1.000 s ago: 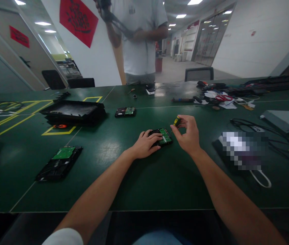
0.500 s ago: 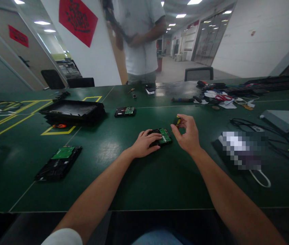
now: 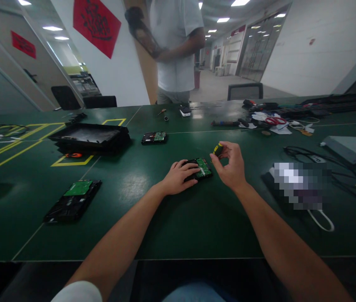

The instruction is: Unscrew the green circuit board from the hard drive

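Turned since earlier, a yellow-black handle (image 3: 218, 149) sits pinched in the right hand (image 3: 232, 165) beside the drive (image 3: 204, 167), left hand (image 3: 178, 178) spread over the drive.

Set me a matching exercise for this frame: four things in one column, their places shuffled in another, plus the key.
Things:
1. Yellow-and-black screwdriver
2. Left hand
3. Black plastic tray
4. Red-handled scissors

Places:
A. Laid over a hard drive with a green circuit board
B. Among white papers on the right of the table
C. Held in the fingers of the right hand
D. On the left of the table, with yellow tape showing in front and behind

Pairs: 1-C, 2-A, 3-D, 4-B
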Motion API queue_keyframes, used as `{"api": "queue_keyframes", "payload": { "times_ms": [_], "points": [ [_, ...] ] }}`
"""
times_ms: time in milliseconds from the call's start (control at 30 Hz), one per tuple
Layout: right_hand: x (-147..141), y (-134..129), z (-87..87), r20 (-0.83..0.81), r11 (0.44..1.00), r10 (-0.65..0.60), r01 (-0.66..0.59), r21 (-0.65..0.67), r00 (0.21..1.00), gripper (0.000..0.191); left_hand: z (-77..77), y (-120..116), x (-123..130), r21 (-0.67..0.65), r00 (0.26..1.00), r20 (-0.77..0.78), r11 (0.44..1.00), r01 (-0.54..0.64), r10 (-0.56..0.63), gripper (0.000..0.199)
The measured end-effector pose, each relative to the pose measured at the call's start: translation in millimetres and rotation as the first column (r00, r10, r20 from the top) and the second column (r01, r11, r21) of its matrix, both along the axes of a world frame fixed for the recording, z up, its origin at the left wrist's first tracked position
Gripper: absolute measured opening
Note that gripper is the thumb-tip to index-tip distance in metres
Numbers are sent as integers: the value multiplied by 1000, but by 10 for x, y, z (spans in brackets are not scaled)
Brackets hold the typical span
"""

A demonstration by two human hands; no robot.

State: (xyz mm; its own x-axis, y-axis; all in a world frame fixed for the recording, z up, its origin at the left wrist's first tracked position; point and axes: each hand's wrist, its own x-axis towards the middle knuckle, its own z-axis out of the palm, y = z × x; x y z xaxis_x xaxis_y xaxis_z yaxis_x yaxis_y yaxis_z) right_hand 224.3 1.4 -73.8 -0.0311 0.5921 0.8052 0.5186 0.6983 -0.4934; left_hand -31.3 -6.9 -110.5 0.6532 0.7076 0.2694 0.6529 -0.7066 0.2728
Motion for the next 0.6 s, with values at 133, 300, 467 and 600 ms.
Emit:
{"api": "queue_keyframes", "payload": {
  "times_ms": [133, 300, 467, 600],
  "points": [
    [-8, -12, 4, -6, 1000, 16, -16, -19, 1000, 48, 0, -5, 7, 34, 1000, 4, 999, -31, 31, 54],
    [-18, -8, -15, -34, 996, 69, -71, -54, 997, 50, -6, -14, 14, 25, 997, 0, 997, -80, 80, 55],
    [-2, 0, -12, -5, 1000, 12, -12, -11, 1000, 51, 9, -12, 10, 5, 997, -6, 997, -78, 78, 57],
    [5, -6, -8, -8, 999, 37, -37, -36, 999, 49, 17, -14, 3, -4, 996, -3, 996, -90, 90, 57]
  ]
}}
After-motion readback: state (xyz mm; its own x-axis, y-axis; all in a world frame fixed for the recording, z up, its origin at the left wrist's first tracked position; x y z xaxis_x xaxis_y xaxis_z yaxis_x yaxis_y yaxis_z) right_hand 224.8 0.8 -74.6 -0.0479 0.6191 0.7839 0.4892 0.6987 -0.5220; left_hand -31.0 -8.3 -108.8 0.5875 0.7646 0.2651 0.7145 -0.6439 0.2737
